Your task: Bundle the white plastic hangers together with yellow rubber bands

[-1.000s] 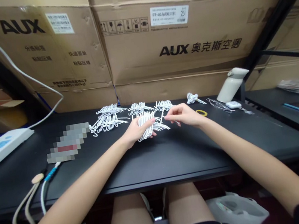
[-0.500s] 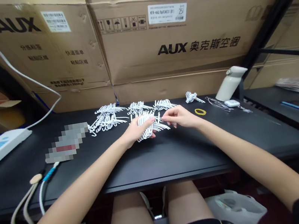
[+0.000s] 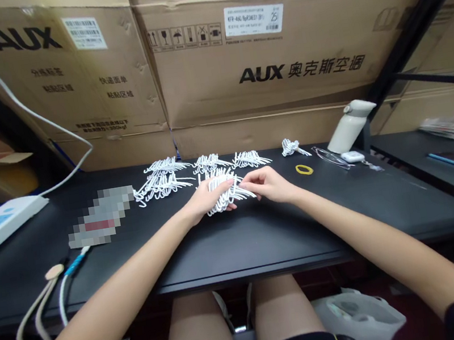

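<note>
Bundle (image 3: 226,192): thin white hooks, bunched.
Your left hand (image 3: 202,201): clamped round it.
Your right hand (image 3: 271,184): pinching its end.
Heaps (image 3: 161,185) behind: five.

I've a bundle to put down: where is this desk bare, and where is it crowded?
Bare: the front strip of the desk between both forearms, and the patch right of the right hand, before the yellow band and glasses. Crowded: the back, with white hook piles.

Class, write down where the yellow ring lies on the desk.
In the head view, the yellow ring lies on the black desk, just right of the right hand and left of the glasses.
</note>
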A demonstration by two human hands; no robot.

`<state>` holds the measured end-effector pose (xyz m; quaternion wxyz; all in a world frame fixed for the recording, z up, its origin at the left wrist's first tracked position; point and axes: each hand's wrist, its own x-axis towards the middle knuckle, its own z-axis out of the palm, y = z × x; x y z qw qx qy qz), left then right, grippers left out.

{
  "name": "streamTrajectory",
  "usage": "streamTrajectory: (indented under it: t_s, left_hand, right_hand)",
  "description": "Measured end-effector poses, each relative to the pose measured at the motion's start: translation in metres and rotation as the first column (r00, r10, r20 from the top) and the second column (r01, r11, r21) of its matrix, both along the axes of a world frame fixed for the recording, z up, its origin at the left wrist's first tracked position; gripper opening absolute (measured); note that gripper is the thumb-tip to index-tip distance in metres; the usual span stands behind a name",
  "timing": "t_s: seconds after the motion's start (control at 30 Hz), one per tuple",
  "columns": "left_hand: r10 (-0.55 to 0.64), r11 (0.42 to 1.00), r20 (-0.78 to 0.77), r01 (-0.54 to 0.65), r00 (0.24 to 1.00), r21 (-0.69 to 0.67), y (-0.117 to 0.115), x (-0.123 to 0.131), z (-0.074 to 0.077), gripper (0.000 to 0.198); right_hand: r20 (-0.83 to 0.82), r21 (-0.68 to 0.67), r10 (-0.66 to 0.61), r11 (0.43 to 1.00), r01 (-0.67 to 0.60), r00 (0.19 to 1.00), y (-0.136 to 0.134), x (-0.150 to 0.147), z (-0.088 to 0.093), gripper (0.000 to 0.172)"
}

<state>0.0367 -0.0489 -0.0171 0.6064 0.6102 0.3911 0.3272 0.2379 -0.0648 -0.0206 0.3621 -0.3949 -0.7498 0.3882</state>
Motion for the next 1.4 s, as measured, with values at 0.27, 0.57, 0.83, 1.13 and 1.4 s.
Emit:
streamTrajectory:
  t_s: [0.27,0.57,0.83,1.13,1.4]
  left_hand:
    - [0.003,0.999,0.012,-0.004,1.000,0.037,0.001,-0.002,-0.001,0.038]
    - [-0.027,0.997,0.006,0.027,1.000,0.066,0.003,-0.005,-0.003,0.042]
    - [0.014,0.973,-0.084,0.006,0.996,0.230,0.001,-0.004,-0.003,0.042]
    - [0.054,0.849,-0.272,0.099,0.961,0.518,0.005,-0.009,-0.002,0.039]
    - [-0.022,0.855,-0.298,0.173,0.954,0.489,0.007,-0.013,0.000,0.042]
  right_hand:
    - [-0.001,0.139,-0.076,0.987,0.075,0.997,-0.006,-0.007,-0.004,0.035]
    - [0.081,0.370,-0.166,0.920,0.125,0.983,-0.016,-0.017,-0.006,0.032]
    - [-0.026,0.062,0.000,0.998,0.002,1.000,-0.013,-0.014,-0.006,0.022]
    - [-0.152,-0.095,-0.023,0.995,0.008,0.988,-0.010,-0.017,-0.011,0.027]
    - [-0.200,-0.146,-0.023,0.989,-0.007,0.980,-0.010,-0.017,-0.003,0.033]
